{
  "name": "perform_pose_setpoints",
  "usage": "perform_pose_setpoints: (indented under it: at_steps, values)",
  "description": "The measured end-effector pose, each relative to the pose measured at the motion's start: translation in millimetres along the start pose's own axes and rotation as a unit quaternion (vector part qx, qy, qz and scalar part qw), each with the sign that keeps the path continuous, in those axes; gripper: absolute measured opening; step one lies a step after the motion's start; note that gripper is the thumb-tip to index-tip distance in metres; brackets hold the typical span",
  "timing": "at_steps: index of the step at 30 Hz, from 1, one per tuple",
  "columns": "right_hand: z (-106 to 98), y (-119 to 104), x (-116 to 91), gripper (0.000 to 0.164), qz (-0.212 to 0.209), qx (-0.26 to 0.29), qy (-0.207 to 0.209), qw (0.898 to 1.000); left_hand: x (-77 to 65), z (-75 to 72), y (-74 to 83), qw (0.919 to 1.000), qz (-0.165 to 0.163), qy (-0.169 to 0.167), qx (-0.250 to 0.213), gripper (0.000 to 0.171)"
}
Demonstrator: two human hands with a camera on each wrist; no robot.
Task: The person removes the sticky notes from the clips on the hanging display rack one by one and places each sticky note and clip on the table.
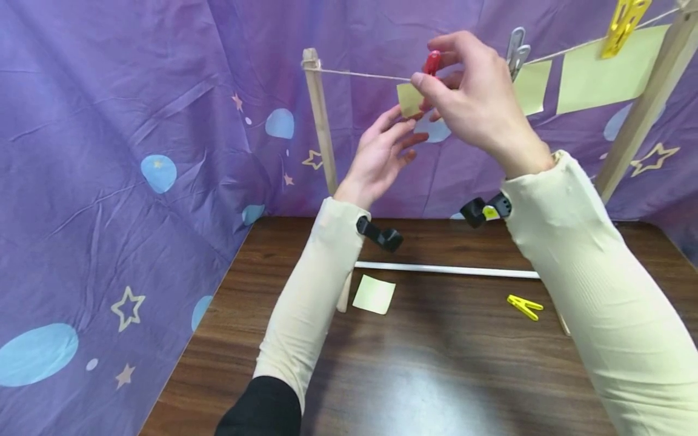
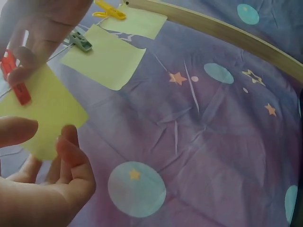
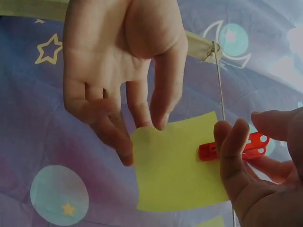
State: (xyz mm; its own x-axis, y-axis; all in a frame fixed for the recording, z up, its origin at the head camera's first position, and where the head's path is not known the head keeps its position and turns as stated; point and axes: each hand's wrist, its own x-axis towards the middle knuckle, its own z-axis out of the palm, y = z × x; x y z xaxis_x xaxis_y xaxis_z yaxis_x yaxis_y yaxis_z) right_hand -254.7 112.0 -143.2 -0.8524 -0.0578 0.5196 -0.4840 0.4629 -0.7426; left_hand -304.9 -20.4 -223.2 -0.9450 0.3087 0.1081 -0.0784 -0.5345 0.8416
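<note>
Up at the string point(image 1: 365, 75), my right hand point(image 1: 480, 100) pinches a red clothespin point(image 3: 208, 152) between thumb and fingers. The clothespin's tip lies over one edge of a yellow sticky note point(image 3: 180, 165), beside the string. From below, my left hand point(image 1: 378, 154) holds the note's lower edge lightly, thumb in front and a finger behind in the right wrist view. Its other fingers are bent loosely. In the head view, my right hand hides part of the note and of the clothespin.
Further right on the string hang two notes point(image 1: 531, 91), under a grey clothespin point(image 1: 517, 51) and a yellow clothespin point(image 1: 624, 27). Wooden posts point(image 1: 320, 115) carry the string. On the table lie a sticky note point(image 1: 374, 295), another yellow clothespin point(image 1: 525, 307) and a white rod point(image 1: 447, 269).
</note>
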Motion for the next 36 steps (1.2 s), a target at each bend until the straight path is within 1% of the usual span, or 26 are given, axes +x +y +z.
perform_pose_setpoints:
  at_steps: [3, 6, 11, 13, 20, 22, 24, 27, 31, 36]
  values:
    - [-1.2, -0.7, 0.8, 0.039, -0.003, 0.004, 0.002, 1.000, 0.8, -0.1, -1.7, 0.9998, 0.010, 0.007, 0.017, 0.023]
    - [-2.9, -1.1, 1.3, 0.036, -0.003, 0.004, 0.000, 1.000, 1.2, -0.2, -2.9, 0.9992, 0.018, 0.016, 0.031, 0.013]
    - [-3.1, -1.5, 0.4, 0.033, 0.001, 0.027, -0.002, 1.000, -2.3, 0.4, -2.7, 0.9982, 0.026, 0.023, 0.049, 0.008]
    - [-4.0, -1.5, 0.1, 0.031, 0.005, 0.029, -0.004, 1.000, -3.9, 1.1, -2.6, 0.9976, 0.029, 0.028, 0.056, 0.008]
    - [-7.5, -1.1, -0.6, 0.028, 0.002, -0.018, -0.001, 1.000, -6.2, 2.3, -1.9, 0.9963, 0.035, 0.042, 0.067, 0.018]
    - [-7.8, -1.3, -0.6, 0.029, 0.002, -0.019, -0.001, 1.000, -6.7, 2.5, -1.8, 0.9960, 0.034, 0.044, 0.070, 0.019]
    - [-8.2, -1.8, -0.4, 0.031, 0.004, -0.023, -0.001, 1.000, -7.1, 2.5, -1.8, 0.9959, 0.034, 0.045, 0.070, 0.018]
    - [-8.7, -2.6, 0.1, 0.032, 0.000, -0.051, 0.003, 0.999, -8.0, 2.9, -2.0, 0.9959, 0.039, 0.046, 0.068, 0.014]
    - [-8.2, -4.0, 0.6, 0.031, -0.014, -0.091, 0.018, 0.996, -9.2, 3.6, -2.0, 0.9956, 0.044, 0.047, 0.068, 0.014]
    - [-5.5, -4.4, 0.1, 0.032, -0.041, -0.111, 0.042, 0.992, -10.7, 4.4, -1.8, 0.9949, 0.046, 0.049, 0.075, 0.021]
